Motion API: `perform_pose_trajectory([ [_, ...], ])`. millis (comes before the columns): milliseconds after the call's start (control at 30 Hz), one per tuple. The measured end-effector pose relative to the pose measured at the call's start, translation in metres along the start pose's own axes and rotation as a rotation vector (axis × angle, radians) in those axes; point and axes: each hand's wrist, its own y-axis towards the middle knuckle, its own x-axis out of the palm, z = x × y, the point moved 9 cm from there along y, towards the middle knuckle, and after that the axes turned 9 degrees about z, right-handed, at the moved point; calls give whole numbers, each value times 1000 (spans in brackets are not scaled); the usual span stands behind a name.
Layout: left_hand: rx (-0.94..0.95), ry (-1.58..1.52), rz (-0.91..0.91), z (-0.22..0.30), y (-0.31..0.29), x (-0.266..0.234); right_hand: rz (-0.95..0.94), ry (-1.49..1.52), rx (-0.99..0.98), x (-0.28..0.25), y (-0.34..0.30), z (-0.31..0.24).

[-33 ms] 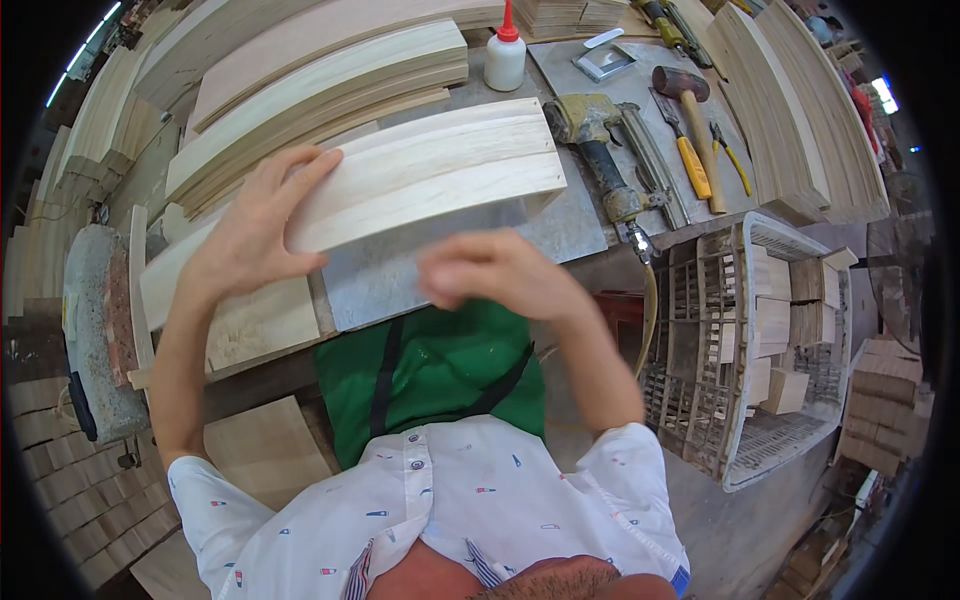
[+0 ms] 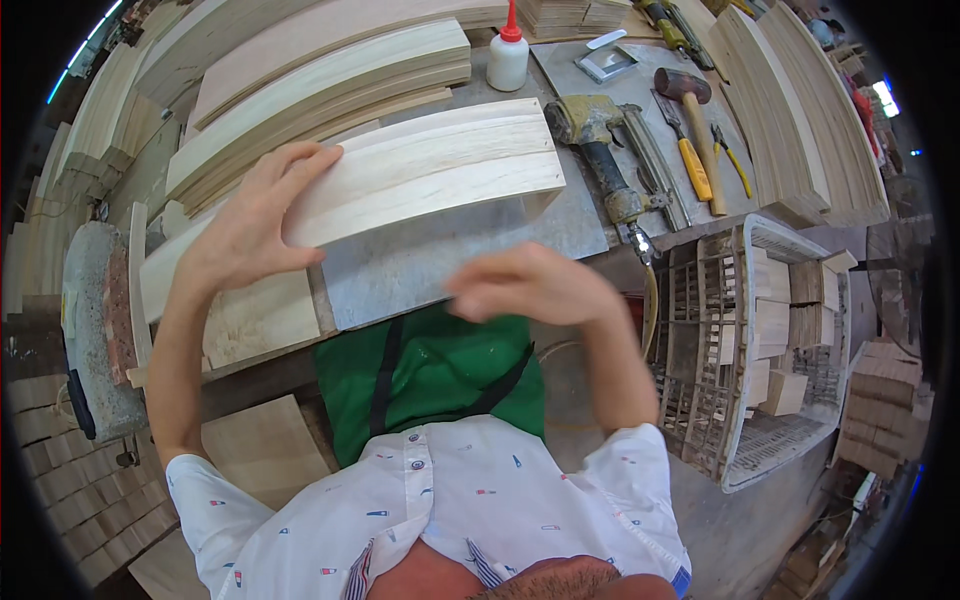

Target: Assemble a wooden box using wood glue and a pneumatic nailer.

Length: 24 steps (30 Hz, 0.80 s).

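Observation:
A long piece of pale wood, built of joined boards, lies across the bench in front of me. My left hand spans its left part, fingers over the top and thumb at the near edge, gripping it. In the air between the bench's front edge and my green apron is my right hand. Motion smears its fingers; they look curled, and I cannot make out anything in them. A nail gun with an air hose lies just beyond the wood's right end.
Stacked boards fill the back left. Behind the wood stands a red-capped glue bottle. A mallet, a yellow-handled chisel and pliers lie right. A plastic crate of wood blocks stands at lower right.
My right hand has moved to the right and slightly toward me, away from the wood. My left hand and the wood stay almost where they were.

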Motion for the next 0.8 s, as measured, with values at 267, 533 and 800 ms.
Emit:
perform_pose_trajectory([
  [267,-60,-106,-141,-18,5,8,877,-856,242,-215,-37,35],
  [533,2,-82,-138,-27,-1,9,876,-1234,372,-211,12,68],
  [800,49,-113,-44,-33,-4,14,856,-1155,426,-273,-8,32],
])
